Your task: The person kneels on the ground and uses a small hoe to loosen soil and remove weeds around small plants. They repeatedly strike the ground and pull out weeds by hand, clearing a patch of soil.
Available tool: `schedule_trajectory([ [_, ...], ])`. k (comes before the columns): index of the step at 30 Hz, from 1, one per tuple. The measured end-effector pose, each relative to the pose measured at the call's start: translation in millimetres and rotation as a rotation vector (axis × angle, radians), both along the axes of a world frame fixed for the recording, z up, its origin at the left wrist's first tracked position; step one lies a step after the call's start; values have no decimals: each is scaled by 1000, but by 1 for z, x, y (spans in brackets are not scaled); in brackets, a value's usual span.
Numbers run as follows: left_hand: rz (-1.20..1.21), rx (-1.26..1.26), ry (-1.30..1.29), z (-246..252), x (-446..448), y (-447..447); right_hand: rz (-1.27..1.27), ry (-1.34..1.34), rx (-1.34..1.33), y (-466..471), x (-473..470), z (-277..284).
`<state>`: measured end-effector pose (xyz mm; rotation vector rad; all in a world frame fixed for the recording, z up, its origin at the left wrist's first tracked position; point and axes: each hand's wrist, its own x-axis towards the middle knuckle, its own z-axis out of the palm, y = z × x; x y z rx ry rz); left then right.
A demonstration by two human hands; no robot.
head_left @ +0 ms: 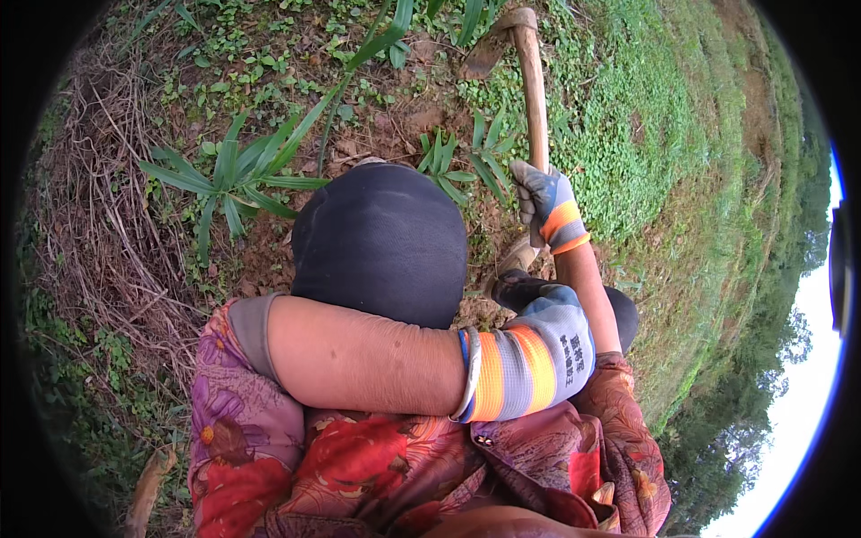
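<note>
My right hand (546, 202), in a grey and blue work glove with an orange-striped cuff, grips the wooden handle of a hoe (531, 94). The hoe's metal blade (485, 54) is raised at the far end, above low weeds. My left forearm crosses in front of my body. My left hand (555, 343), in a matching glove that bears writing, lies near my right forearm and leg. Its fingers are hidden, so what it holds or touches cannot be told. Below my right hand a dark boot (518, 289) shows in part. My bent knee in dark trousers (380, 242) fills the middle.
Narrow-leaved green plants (229, 171) grow beyond my knee, with smaller shoots (444, 161) nearer the hoe. Dry stems (114, 202) are heaped at the left. A piece of wood (151, 487) lies at the lower left. Grassy ground (706, 168) stretches right towards trees.
</note>
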<state>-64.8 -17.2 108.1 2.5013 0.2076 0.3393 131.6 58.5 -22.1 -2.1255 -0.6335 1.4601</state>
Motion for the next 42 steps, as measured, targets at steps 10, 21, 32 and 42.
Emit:
schedule_trajectory([
  [10,-25,-7,30,-4,0,-1,36,335,-178,-34,-68,-101],
  [21,111,24,62,0,-3,-9,-178,183,218,45,-61,-52],
  [32,-33,17,10,1,-4,1,-129,319,-227,-40,-47,-56],
  [42,1,3,-12,-4,-4,4,-250,334,284,70,-86,-106],
])
